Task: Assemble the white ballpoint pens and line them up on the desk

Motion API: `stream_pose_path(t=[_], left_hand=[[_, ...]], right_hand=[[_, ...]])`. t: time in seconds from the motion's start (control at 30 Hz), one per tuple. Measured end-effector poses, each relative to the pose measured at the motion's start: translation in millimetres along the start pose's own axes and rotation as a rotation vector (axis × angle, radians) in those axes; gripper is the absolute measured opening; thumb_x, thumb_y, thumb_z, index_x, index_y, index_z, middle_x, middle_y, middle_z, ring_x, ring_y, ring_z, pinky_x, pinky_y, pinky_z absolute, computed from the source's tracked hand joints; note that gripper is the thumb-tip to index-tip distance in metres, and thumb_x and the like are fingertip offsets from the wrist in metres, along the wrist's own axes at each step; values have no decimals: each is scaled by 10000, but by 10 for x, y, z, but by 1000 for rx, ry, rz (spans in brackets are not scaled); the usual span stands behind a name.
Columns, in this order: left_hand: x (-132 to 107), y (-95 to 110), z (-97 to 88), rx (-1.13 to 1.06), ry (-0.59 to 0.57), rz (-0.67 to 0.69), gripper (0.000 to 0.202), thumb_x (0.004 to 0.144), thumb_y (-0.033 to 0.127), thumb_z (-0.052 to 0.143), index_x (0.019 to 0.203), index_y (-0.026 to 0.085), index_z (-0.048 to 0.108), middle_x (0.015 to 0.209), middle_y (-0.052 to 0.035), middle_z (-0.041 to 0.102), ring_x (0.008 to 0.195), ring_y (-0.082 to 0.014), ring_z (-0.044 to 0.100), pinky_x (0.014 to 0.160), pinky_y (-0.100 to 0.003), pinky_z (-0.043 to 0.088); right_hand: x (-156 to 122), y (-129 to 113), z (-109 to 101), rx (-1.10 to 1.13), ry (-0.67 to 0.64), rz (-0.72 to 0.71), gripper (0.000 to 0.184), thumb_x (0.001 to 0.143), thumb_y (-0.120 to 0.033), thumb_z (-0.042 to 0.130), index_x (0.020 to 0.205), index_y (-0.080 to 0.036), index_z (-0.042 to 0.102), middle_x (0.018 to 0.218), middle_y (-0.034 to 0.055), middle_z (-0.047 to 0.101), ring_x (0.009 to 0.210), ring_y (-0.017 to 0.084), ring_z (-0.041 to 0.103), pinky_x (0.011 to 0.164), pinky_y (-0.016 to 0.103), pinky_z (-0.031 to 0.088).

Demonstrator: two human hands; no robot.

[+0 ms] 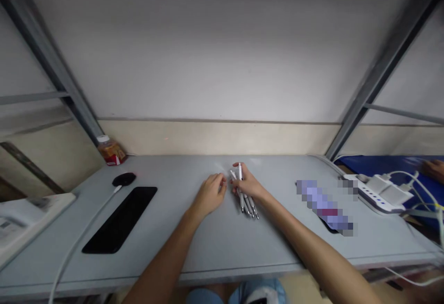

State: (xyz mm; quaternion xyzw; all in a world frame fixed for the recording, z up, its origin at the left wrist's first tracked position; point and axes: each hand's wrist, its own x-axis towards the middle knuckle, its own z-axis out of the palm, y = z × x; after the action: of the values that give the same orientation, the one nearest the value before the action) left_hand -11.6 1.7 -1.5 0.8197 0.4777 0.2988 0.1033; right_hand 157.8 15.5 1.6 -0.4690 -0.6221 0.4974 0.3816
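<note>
My right hand [252, 185] is wrapped around a bundle of several white pens [247, 206] with silvery tips. Their tips point down toward the near edge of the desk, and their upper ends show between thumb and fingers. Just to the left, my left hand [209, 195] is closed, its fingers curled in toward the thumb. A small gap separates it from the pens. Whatever its fingers may hold is hidden. Both hands are over the middle of the grey desk [222, 253].
Left on the desk are a black phone [121, 221], a round black charger [124, 179] with a white cable, and a capped bottle [111, 150]. A blurred-out phone [324, 207] and a white power strip [376, 195] lie right. Another person's hand [433, 170] shows far right.
</note>
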Motion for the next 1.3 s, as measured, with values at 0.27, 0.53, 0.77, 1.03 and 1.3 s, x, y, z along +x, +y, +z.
stream_pose_path(t=[0.27,0.53,0.77,1.03,1.3], left_hand=[[27,90,-21,-345,-71,-98,186,916,263,401,877,189,567,877,-30,650,839,-173,601,791,-314,464],[-29,236,1,-1021,-298,-196,478,728,182,637,1185,172,497,1060,-68,630,953,-189,605,809,-299,490],[-25,244,19,-909,-175,-128,419,683,144,655,1086,172,541,973,-41,624,885,-182,579,790,-302,506],[-11,222,61,-853,-161,-119,305,734,164,604,1037,201,595,975,-35,644,934,-196,592,876,-328,503],[-50,279,119,-823,-354,-68,443,755,175,609,1193,217,569,1214,-69,602,1117,-267,557,996,-381,456]], right_hand=[[-14,-61,45,220,175,-126,631,612,-199,623,1177,-241,344,694,-85,488,539,105,485,485,196,415],[-119,-135,195,-27,374,-455,507,779,-208,518,1251,-231,336,980,31,570,852,173,595,799,325,502],[-249,-77,320,-279,383,-680,584,780,-259,619,1304,-208,365,1228,125,521,1153,242,519,986,405,433],[-164,15,417,-142,452,-747,522,777,-209,601,1248,-252,378,1060,78,560,953,211,591,855,378,497],[-148,-24,403,-28,431,-772,559,762,-151,571,1249,-293,336,1001,48,519,895,188,571,796,359,501]])
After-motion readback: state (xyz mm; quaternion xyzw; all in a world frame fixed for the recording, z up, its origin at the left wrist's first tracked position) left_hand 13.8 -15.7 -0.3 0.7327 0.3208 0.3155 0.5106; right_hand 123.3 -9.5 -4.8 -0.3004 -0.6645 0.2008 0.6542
